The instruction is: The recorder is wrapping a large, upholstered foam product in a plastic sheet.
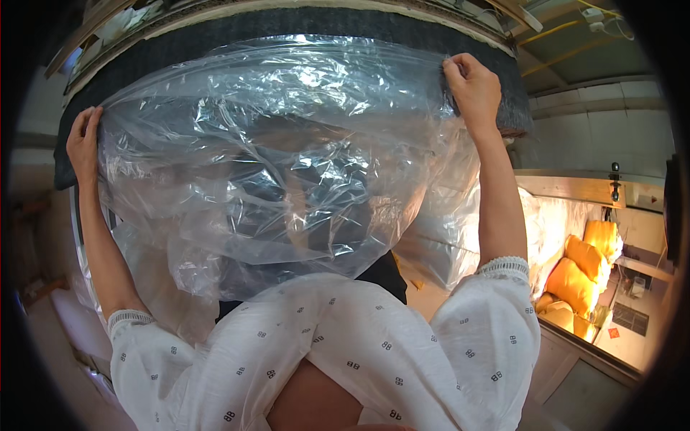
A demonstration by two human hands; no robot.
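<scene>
A large sheet of clear plastic film (pixel 302 144) hangs stretched between my hands, wrinkled and shiny. Its upper edge lies over a dark cloth-covered surface (pixel 507 100) at the far side, and the rest drapes down toward my lap. My left hand (pixel 85 142) pinches the film's edge at the far left, arm stretched out. At the far right my right hand (pixel 474 86) is closed on the other end of the same edge, fingertips curled in. Through the film, shapes beneath show only dimly.
To the right, yellow-orange bundles (pixel 575 284) sit in bright light beside a wooden ledge (pixel 575 188). More clear plastic (pixel 445 237) bunches below my right forearm. Wooden bars (pixel 517 14) run behind the dark surface, and a yellow cord (pixel 550 47) crosses at the upper right.
</scene>
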